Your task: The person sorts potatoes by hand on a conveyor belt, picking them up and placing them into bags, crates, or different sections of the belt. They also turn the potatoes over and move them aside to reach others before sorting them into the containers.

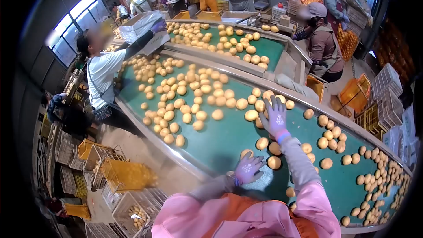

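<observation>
The green conveyor belt [207, 146] before me carries loose potatoes [206, 89]; beside it, a plastic crate [124, 204] holds a few more. Above the belt, my right hand [275, 117] spreads its fingers over several, my left hand [248, 169], fingers parted, near one.

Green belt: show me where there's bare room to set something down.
The belt is bare between the left hand and the upper-left potatoes, and between the right forearm and the right-end potatoes, below a lone potato. Both potato groups are crowded.
</observation>
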`<state>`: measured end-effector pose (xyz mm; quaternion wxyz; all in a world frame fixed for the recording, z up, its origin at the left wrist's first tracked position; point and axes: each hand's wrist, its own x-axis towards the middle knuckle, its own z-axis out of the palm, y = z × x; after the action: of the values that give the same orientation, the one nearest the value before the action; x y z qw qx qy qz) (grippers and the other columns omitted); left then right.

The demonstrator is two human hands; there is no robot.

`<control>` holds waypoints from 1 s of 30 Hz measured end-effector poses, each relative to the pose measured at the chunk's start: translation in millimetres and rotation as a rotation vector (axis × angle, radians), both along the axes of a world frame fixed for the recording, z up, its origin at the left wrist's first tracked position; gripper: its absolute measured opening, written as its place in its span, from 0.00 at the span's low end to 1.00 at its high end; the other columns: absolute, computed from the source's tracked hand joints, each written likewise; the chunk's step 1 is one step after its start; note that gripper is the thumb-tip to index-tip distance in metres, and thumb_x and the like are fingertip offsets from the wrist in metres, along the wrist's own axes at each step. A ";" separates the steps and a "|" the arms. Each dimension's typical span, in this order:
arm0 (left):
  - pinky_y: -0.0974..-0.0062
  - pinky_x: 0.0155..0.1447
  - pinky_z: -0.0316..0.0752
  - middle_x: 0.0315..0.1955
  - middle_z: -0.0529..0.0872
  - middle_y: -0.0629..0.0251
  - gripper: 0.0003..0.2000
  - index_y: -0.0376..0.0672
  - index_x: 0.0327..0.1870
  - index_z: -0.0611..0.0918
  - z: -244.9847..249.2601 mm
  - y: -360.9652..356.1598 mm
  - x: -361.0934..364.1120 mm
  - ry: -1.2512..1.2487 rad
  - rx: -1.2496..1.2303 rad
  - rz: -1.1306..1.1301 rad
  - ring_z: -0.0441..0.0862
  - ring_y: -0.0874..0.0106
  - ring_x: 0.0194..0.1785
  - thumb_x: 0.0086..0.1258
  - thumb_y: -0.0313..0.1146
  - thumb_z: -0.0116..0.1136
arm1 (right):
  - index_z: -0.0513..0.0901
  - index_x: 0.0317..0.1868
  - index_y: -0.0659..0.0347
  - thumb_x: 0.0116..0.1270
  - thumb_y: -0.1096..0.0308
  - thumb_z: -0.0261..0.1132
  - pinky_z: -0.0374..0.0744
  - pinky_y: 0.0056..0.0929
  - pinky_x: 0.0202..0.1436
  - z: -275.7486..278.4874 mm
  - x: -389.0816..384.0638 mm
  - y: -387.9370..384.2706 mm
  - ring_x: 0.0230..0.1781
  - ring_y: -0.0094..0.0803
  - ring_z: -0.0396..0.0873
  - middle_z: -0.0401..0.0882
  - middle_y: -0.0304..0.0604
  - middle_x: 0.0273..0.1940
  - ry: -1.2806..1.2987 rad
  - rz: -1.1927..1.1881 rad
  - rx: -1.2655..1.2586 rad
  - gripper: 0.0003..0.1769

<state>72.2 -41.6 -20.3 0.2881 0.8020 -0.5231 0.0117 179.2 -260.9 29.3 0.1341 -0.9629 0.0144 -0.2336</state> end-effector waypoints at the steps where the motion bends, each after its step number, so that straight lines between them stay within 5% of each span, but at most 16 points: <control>1: 0.48 0.71 0.64 0.63 0.80 0.57 0.23 0.44 0.60 0.81 -3.3 1.7 -2.6 -0.004 -0.017 -0.002 0.80 0.60 0.59 0.64 0.43 0.63 | 0.71 0.73 0.53 0.68 0.49 0.65 0.57 0.64 0.76 -10.1 13.6 1.5 0.78 0.59 0.56 0.63 0.54 0.76 0.082 -0.040 0.006 0.36; 4: 0.51 0.71 0.66 0.62 0.81 0.55 0.22 0.42 0.61 0.81 -4.4 9.9 3.0 0.096 -0.101 0.021 0.81 0.56 0.58 0.69 0.41 0.62 | 0.69 0.75 0.50 0.68 0.44 0.62 0.54 0.70 0.75 -38.5 6.9 15.7 0.80 0.60 0.51 0.60 0.53 0.77 0.448 -0.050 0.011 0.38; 8: 0.57 0.67 0.74 0.57 0.85 0.51 0.21 0.41 0.64 0.80 7.9 31.5 41.1 0.623 -0.334 0.124 0.81 0.59 0.62 0.74 0.38 0.59 | 0.71 0.73 0.47 0.66 0.42 0.63 0.57 0.71 0.74 -28.5 -60.7 33.9 0.80 0.60 0.51 0.60 0.55 0.77 0.464 0.203 -0.065 0.37; 9: 0.58 0.66 0.75 0.56 0.85 0.51 0.21 0.40 0.65 0.79 -22.3 45.4 62.5 0.630 -0.227 0.229 0.82 0.59 0.61 0.75 0.38 0.58 | 0.72 0.72 0.46 0.65 0.43 0.65 0.58 0.71 0.73 -26.9 -86.8 37.1 0.78 0.59 0.55 0.61 0.55 0.76 0.411 0.289 -0.136 0.37; 11: 0.61 0.64 0.76 0.54 0.85 0.50 0.22 0.37 0.67 0.76 19.2 48.1 91.8 0.461 -0.365 0.383 0.83 0.59 0.56 0.77 0.38 0.55 | 0.73 0.70 0.46 0.64 0.44 0.66 0.59 0.71 0.72 -28.6 -123.2 39.5 0.77 0.57 0.58 0.63 0.56 0.74 0.379 0.301 -0.193 0.36; 14: 0.58 0.60 0.75 0.49 0.84 0.50 0.20 0.33 0.63 0.78 -51.9 80.4 197.7 0.409 0.124 0.803 0.80 0.53 0.53 0.74 0.33 0.55 | 0.75 0.68 0.47 0.64 0.48 0.67 0.61 0.68 0.71 -22.5 -188.9 19.3 0.73 0.54 0.64 0.67 0.55 0.70 0.315 0.136 -0.112 0.33; 16: 0.55 0.54 0.78 0.47 0.87 0.48 0.20 0.33 0.62 0.79 -61.3 91.8 231.4 -0.245 -0.142 0.752 0.83 0.49 0.49 0.71 0.32 0.56 | 0.77 0.65 0.49 0.66 0.52 0.67 0.62 0.65 0.71 -12.3 -227.3 -3.0 0.72 0.53 0.65 0.71 0.54 0.67 0.237 0.186 -0.020 0.28; 17: 0.54 0.55 0.78 0.49 0.85 0.42 0.23 0.32 0.62 0.77 -31.7 110.2 248.4 0.077 -0.285 0.657 0.82 0.46 0.49 0.72 0.38 0.60 | 0.77 0.65 0.49 0.66 0.52 0.67 0.62 0.65 0.71 -8.1 -237.3 -2.6 0.72 0.53 0.65 0.71 0.54 0.67 0.223 0.060 -0.008 0.28; 18: 0.55 0.59 0.76 0.58 0.81 0.39 0.28 0.31 0.67 0.73 4.2 103.3 241.8 0.171 -0.031 0.706 0.81 0.48 0.56 0.72 0.40 0.61 | 0.76 0.65 0.50 0.66 0.52 0.66 0.63 0.64 0.71 -6.5 -259.9 -13.7 0.72 0.54 0.65 0.71 0.54 0.66 0.196 -0.003 -0.020 0.28; 19: 0.54 0.65 0.73 0.67 0.74 0.40 0.33 0.34 0.72 0.70 17.7 84.1 237.2 0.598 -0.282 0.665 0.77 0.47 0.64 0.74 0.49 0.57 | 0.76 0.65 0.50 0.67 0.53 0.66 0.63 0.63 0.71 -5.0 -277.1 -24.1 0.72 0.54 0.65 0.71 0.54 0.66 0.164 -0.047 -0.034 0.28; 23: 0.43 0.67 0.69 0.76 0.62 0.48 0.32 0.59 0.79 0.62 -14.5 54.5 298.9 0.162 0.614 1.155 0.65 0.49 0.75 0.76 0.58 0.45 | 0.73 0.69 0.54 0.66 0.52 0.65 0.60 0.65 0.74 -2.5 -331.9 -24.3 0.74 0.56 0.63 0.68 0.55 0.69 0.147 -0.555 0.038 0.32; 25: 0.42 0.68 0.68 0.70 0.70 0.49 0.30 0.55 0.73 0.70 -2.0 25.4 278.2 -0.018 0.644 0.894 0.69 0.47 0.70 0.75 0.60 0.45 | 0.72 0.70 0.55 0.66 0.52 0.65 0.59 0.65 0.75 -7.4 -349.9 -12.5 0.74 0.57 0.61 0.66 0.56 0.71 0.167 -0.663 0.056 0.34; 28: 0.40 0.68 0.68 0.66 0.73 0.46 0.33 0.45 0.70 0.73 -73.7 -2.9 301.5 -0.300 0.398 0.613 0.68 0.43 0.70 0.73 0.60 0.50 | 0.71 0.71 0.55 0.67 0.52 0.65 0.57 0.65 0.76 -16.6 -367.0 9.4 0.76 0.57 0.59 0.64 0.56 0.73 0.226 -0.765 0.113 0.34; 29: 0.39 0.69 0.67 0.69 0.72 0.46 0.35 0.43 0.71 0.72 -30.1 -26.9 255.5 -0.257 0.508 0.567 0.66 0.42 0.73 0.72 0.61 0.51 | 0.71 0.71 0.55 0.67 0.52 0.65 0.57 0.65 0.76 -22.0 -369.4 13.7 0.76 0.57 0.59 0.64 0.56 0.73 0.233 -0.790 0.117 0.34; 30: 0.39 0.70 0.66 0.70 0.71 0.47 0.36 0.42 0.72 0.71 -36.2 -39.4 240.7 -0.342 0.535 0.572 0.65 0.42 0.74 0.72 0.61 0.52 | 0.71 0.71 0.55 0.68 0.52 0.64 0.57 0.66 0.76 -27.0 -370.4 17.7 0.77 0.57 0.59 0.64 0.55 0.74 0.218 -0.736 0.097 0.33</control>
<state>312.9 -81.0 -56.4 -0.0356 0.9477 -0.3046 0.0879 -191.2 -243.3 2.3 0.0842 -0.9051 0.3842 -0.1612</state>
